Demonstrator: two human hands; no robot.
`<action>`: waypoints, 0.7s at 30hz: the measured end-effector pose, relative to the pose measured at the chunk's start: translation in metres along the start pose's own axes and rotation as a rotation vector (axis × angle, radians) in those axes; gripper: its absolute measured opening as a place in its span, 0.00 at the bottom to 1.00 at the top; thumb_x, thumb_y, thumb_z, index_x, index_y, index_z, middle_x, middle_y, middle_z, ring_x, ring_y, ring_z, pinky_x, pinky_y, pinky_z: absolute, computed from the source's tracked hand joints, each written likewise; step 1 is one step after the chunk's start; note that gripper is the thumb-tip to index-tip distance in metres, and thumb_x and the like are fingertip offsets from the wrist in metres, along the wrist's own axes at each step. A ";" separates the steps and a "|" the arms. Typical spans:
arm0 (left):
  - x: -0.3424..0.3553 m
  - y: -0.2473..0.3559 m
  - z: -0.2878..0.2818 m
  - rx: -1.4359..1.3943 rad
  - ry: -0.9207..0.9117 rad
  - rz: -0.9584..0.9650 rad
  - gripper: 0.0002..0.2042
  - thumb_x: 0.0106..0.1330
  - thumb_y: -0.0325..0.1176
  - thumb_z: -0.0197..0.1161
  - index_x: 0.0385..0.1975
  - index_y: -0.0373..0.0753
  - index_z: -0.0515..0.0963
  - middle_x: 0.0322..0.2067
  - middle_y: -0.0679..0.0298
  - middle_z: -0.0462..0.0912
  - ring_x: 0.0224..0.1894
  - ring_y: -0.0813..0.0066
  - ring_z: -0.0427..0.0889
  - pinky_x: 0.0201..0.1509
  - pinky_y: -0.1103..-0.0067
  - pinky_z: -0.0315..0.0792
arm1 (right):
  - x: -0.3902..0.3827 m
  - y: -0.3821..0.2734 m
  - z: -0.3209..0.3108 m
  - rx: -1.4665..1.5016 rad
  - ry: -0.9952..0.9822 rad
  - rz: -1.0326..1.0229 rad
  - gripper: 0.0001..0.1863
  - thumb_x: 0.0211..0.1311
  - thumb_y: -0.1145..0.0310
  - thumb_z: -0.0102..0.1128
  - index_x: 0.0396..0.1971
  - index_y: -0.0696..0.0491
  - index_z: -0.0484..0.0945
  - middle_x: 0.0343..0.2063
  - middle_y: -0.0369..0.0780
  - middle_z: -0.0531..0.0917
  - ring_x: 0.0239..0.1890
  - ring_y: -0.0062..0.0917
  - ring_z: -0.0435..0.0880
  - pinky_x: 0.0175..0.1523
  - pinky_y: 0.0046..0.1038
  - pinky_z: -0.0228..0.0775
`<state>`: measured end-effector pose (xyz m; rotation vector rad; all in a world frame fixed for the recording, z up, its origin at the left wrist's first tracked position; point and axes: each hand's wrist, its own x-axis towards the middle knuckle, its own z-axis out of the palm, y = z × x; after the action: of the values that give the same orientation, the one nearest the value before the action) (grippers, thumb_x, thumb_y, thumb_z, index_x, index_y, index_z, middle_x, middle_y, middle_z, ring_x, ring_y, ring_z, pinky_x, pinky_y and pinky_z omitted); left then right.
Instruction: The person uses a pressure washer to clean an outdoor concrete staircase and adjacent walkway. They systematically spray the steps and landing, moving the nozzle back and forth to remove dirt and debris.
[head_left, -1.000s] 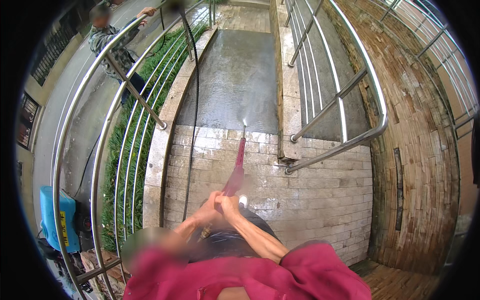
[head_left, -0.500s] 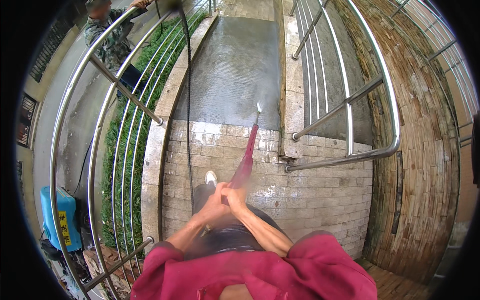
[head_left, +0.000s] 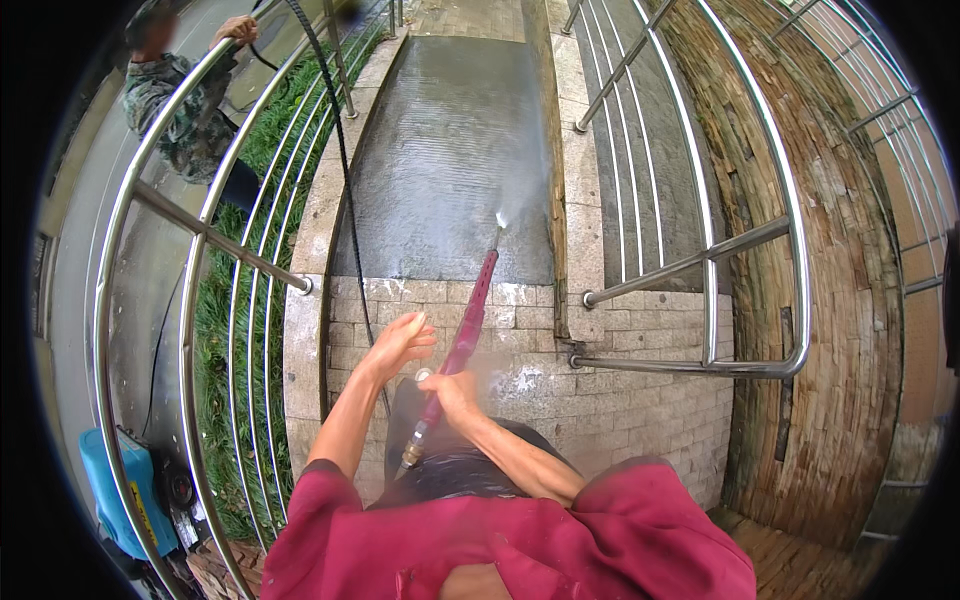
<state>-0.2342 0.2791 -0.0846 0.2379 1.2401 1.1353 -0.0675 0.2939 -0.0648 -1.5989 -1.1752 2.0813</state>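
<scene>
A dark pink pressure washer gun (head_left: pixel 470 325) slants forward from my waist, and water (head_left: pixel 502 218) sprays in a white mist from its thin nozzle. My right hand (head_left: pixel 455 396) is wrapped round its rear grip. To the left of the gun, my left hand (head_left: pixel 400 343) is raised and holds nothing, its fingers stretched out and apart from the gun. A brass coupling (head_left: pixel 412 452) joins the gun's rear end close to my body. The spray falls over a wet, ridged grey ramp (head_left: pixel 450 150) beyond the pale paving (head_left: pixel 620 400).
Metal railings (head_left: pixel 190 330) (head_left: pixel 745 370) bound the walkway on both sides. A black hose (head_left: pixel 345 190) hangs at the left. Over the left railing stand a person in camouflage (head_left: pixel 175 120), gripping the rail, and a blue machine (head_left: pixel 120 490). Stacked stone (head_left: pixel 830 300) rises at the right.
My left hand has let go of the gun and moved up and left. The right hand keeps its hold. The view has shifted, and the hose hangs farther left.
</scene>
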 end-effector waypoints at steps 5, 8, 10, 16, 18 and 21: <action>0.121 0.039 -0.004 -0.298 -0.214 -0.165 0.33 0.68 0.55 0.60 0.60 0.36 0.59 0.51 0.43 0.74 0.47 0.53 0.81 0.51 0.59 0.76 | 0.027 -0.023 0.040 0.036 0.044 0.010 0.10 0.36 0.75 0.69 0.14 0.54 0.73 0.15 0.34 0.76 0.18 0.22 0.75 0.25 0.27 0.67; 0.148 0.042 0.011 -0.227 -0.068 -0.160 0.27 0.66 0.44 0.65 0.55 0.36 0.61 0.40 0.49 0.78 0.37 0.57 0.84 0.38 0.63 0.80 | 0.036 -0.032 0.049 0.027 0.041 0.052 0.11 0.36 0.74 0.69 0.18 0.55 0.73 0.16 0.33 0.76 0.20 0.21 0.74 0.27 0.27 0.67; 0.166 0.052 0.010 -0.230 -0.096 -0.258 0.21 0.60 0.26 0.67 0.49 0.35 0.64 0.27 0.57 0.77 0.27 0.65 0.83 0.24 0.72 0.79 | 0.040 -0.036 0.051 0.026 0.026 -0.031 0.12 0.36 0.75 0.69 0.20 0.55 0.73 0.18 0.34 0.76 0.21 0.21 0.75 0.28 0.27 0.68; 0.210 0.050 0.019 -0.246 -0.073 -0.190 0.18 0.53 0.18 0.61 0.43 0.35 0.66 0.25 0.59 0.76 0.21 0.71 0.78 0.22 0.73 0.77 | 0.072 -0.056 0.034 0.041 -0.009 -0.060 0.12 0.37 0.75 0.69 0.22 0.56 0.73 0.20 0.35 0.78 0.23 0.22 0.76 0.29 0.27 0.69; 0.235 0.056 0.034 -0.225 -0.039 -0.180 0.18 0.53 0.18 0.61 0.44 0.35 0.67 0.25 0.60 0.76 0.21 0.71 0.77 0.22 0.72 0.76 | 0.092 -0.071 0.018 0.050 -0.004 -0.025 0.11 0.37 0.75 0.69 0.22 0.56 0.74 0.20 0.34 0.78 0.23 0.22 0.76 0.30 0.28 0.69; 0.276 0.071 0.061 -0.273 0.051 -0.173 0.18 0.54 0.19 0.61 0.45 0.36 0.67 0.25 0.60 0.76 0.20 0.72 0.77 0.22 0.73 0.76 | 0.125 -0.103 -0.009 0.073 0.004 0.028 0.11 0.38 0.74 0.69 0.20 0.56 0.74 0.19 0.34 0.78 0.23 0.22 0.76 0.30 0.28 0.69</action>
<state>-0.2510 0.5530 -0.1833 -0.1024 1.1121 1.1499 -0.1307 0.4424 -0.0759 -1.5946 -1.0688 2.1125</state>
